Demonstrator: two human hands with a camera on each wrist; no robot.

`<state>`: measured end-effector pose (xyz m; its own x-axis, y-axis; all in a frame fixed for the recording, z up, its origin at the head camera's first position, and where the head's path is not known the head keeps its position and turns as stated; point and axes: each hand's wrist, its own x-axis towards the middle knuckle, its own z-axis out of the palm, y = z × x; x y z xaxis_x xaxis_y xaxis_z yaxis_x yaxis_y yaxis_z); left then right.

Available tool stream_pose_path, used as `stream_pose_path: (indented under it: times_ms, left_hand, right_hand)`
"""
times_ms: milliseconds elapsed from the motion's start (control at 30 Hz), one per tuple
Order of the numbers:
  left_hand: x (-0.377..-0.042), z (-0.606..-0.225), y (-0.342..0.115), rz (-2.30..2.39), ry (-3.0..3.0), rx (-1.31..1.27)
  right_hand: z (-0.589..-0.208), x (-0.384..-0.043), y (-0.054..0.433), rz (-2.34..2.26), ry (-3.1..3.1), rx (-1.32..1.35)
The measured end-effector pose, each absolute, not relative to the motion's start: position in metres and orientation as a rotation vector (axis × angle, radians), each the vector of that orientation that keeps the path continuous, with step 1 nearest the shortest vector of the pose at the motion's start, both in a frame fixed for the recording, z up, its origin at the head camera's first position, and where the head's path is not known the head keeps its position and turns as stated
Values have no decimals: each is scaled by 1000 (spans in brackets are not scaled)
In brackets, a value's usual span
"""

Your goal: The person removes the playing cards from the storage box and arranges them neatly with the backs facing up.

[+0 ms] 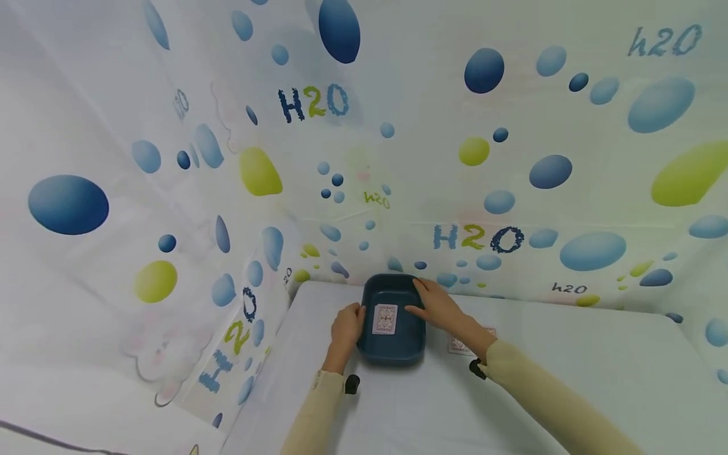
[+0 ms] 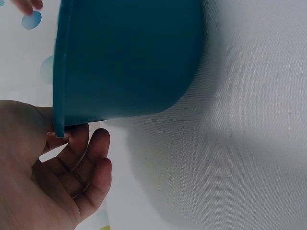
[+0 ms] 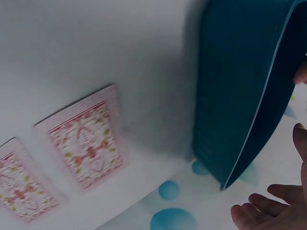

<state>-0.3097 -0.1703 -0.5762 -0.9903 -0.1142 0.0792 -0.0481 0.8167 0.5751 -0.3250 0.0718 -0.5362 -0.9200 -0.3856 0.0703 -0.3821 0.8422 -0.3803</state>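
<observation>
A dark blue plastic tub (image 1: 398, 347) stands on the white table, and a playing card (image 1: 385, 319) with a red patterned back lies inside it. My left hand (image 1: 347, 325) pinches the tub's left rim, its fingers curled outside the wall in the left wrist view, with part of the thumb hidden. Over the tub's far right edge is my right hand (image 1: 439, 308), its thumb reaching above the inside. In the right wrist view its fingers (image 3: 259, 211) are spread and hold nothing. Two more cards lie right of the tub, the nearer card (image 3: 88, 139) and another card (image 3: 26, 187).
The white table (image 1: 398, 411) runs to a back wall sheet (image 1: 409, 189) printed with blue and green drops. The same sheet covers the left side. My right forearm (image 1: 534, 373) passes over the table and partly covers the loose cards in the head view.
</observation>
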Motion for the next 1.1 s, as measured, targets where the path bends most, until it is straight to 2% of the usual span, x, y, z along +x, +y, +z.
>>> stream_pose_path:
  times_ms: [200,533,933,1100]
  left_hand:
    - [-310,-576,-171,-942,-2884,131]
    - [-310,-578,-172,-944,-2877,123]
    - [-306,-577,-167,-952,-2878,126]
    - [-307,-577,-171,-922,-2870,123]
  right_hand:
    - [-539,-329,39,-524,2998,-706]
    - [-551,-333,-2,-431,2980,-689]
    - [-575,-343,-10,-243,2850,-520]
    - [-574,-345,-14,-269,2860,-539]
